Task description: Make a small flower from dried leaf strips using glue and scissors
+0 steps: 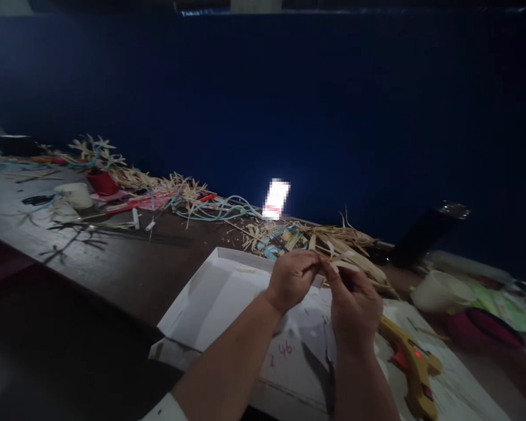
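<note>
From where I stand, the thin, pale, dried-leaf piece point(344, 255) sits pinched at the meeting fingertips of the left hand point(294, 279) and right hand point(356, 304), over the white cardboard box's point(221, 295) far right edge, its blades splaying rightward, nearer the right hand.

apparently a craft workshop: glue gun point(415, 371), pale strips point(346, 235)

Two hands point(291, 280) point(358, 309) are above one white box point(210, 298). Right of it are one glue gun point(418, 377) and one cup point(440, 292); behind, one lit screen point(277, 199).
</note>
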`<state>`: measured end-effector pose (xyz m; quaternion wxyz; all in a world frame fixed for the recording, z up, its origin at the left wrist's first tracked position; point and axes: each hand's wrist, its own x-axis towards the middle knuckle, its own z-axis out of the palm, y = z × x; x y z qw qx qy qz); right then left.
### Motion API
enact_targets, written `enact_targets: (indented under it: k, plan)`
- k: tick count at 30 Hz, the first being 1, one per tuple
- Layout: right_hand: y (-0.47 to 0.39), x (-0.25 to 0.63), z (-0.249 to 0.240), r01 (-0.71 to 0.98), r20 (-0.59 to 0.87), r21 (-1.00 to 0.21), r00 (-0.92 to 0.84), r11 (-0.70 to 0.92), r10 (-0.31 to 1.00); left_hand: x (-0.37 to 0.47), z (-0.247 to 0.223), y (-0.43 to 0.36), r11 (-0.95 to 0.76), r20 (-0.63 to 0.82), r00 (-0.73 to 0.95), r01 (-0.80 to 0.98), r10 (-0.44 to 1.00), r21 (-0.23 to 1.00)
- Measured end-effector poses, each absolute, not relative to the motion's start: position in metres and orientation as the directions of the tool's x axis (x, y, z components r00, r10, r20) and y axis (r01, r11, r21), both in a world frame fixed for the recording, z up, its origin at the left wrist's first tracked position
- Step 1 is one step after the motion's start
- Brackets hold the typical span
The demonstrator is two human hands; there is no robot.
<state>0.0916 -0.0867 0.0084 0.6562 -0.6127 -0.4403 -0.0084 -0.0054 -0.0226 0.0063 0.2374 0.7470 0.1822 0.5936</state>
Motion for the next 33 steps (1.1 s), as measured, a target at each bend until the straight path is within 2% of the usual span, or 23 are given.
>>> enact_targets:
  k: [16,26,30,33]
  plan:
    - [-0.0883,0.0933,0.0083,0.566,0.583,-0.798,0.634,0.209,0.508,-0.0035,0.0053,-0.0233,-0.849,0.838,0.175,-0.024,0.516,0.528]
    - [-0.0846,0.0908,0.0063,0.541,0.591,-0.8,0.631,0.261,0.503,-0.004,0.0046,-0.0229,-0.793,0.768,0.219,0.046,0.602,0.608]
    - [-0.0846,0.0876,0.0078,0.477,0.53,-0.844,0.662,0.247,0.53,-0.0043,0.0055,-0.0231,-0.759,0.74,0.191,0.043,0.645,0.65]
    - [-0.0842,0.0849,0.0094,0.344,0.433,-0.901,0.694,0.263,0.576,-0.0043,0.0061,-0.0228,-0.718,0.706,0.161,0.033,0.69,0.695]
